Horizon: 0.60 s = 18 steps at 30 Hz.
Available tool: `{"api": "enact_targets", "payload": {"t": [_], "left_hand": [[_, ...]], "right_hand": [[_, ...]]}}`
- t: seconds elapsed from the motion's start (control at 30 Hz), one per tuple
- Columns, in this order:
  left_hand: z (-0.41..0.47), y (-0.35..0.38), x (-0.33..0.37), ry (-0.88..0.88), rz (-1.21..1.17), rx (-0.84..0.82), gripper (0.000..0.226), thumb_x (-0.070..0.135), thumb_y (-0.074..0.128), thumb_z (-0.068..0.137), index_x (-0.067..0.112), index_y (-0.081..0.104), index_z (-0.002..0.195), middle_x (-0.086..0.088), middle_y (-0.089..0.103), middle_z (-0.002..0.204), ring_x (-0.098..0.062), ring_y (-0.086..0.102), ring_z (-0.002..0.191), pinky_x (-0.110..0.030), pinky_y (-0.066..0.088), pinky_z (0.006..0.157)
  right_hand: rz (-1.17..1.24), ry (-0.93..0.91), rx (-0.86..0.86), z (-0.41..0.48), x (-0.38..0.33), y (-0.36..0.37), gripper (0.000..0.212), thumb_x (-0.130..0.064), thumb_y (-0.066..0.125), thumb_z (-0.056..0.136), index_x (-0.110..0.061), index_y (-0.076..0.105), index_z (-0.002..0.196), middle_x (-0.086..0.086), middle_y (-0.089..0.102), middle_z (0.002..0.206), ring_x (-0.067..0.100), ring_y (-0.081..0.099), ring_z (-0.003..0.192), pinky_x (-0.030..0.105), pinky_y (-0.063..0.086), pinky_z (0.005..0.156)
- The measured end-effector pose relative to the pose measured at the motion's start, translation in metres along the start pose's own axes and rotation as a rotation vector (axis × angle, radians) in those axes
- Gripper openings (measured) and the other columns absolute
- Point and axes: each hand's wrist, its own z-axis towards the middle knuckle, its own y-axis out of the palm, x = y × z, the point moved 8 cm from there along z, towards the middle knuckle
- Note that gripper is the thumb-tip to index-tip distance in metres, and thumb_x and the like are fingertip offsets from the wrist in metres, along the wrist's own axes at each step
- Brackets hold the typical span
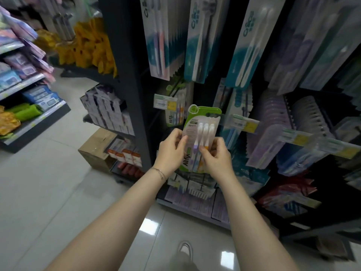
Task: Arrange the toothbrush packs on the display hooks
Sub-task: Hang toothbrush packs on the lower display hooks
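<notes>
Both the left hand [172, 148] and right hand [214, 153] pinched the green toothbrush pack [199, 133] in front of the rack; best kept square, lining its hang hole with the hook by matching packs [173, 114].

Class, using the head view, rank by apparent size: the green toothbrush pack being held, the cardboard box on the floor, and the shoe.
1. Cardboard box
2. Green toothbrush pack, a close second; it sits nearer the camera, so true size is unsure.
3. Shoe
</notes>
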Motion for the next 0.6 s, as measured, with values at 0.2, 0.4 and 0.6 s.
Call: {"api": "enact_targets", "payload": {"t": [0.2,0.4,0.6], "left_hand": [[0.021,0.005,-0.040,-0.063,0.050,-0.045,0.017,0.028,0.045,0.101,0.022,0.048,0.085,-0.009,0.065,0.082,-0.023,0.064,0.074,-0.037,0.051,0.065],[0.042,0.011,-0.078,-0.121,0.078,-0.113,0.017,0.030,0.043,0.101,0.019,0.048,0.089,-0.011,0.065,0.084,-0.028,0.064,0.078,-0.042,0.051,0.068],[0.065,0.016,-0.103,-0.176,0.115,-0.140,0.018,0.028,0.042,0.101,0.014,0.049,0.092,-0.009,0.066,0.082,-0.025,0.065,0.078,-0.041,0.053,0.070]], "right_hand": [[-0.120,0.016,-0.123,0.031,0.023,0.030,0.015,-0.028,0.060,0.092,-0.021,0.049,0.099,-0.003,0.061,0.089,0.013,0.060,0.083,0.036,0.049,0.074],[-0.215,0.016,-0.224,0.057,0.043,0.056,0.017,-0.027,0.056,0.095,-0.018,0.046,0.105,0.003,0.060,0.096,0.018,0.058,0.083,0.030,0.044,0.066],[-0.262,0.061,-0.290,0.081,0.060,0.076,0.017,-0.029,0.054,0.096,-0.017,0.045,0.104,0.003,0.058,0.098,0.016,0.056,0.084,0.019,0.035,0.057]]}}
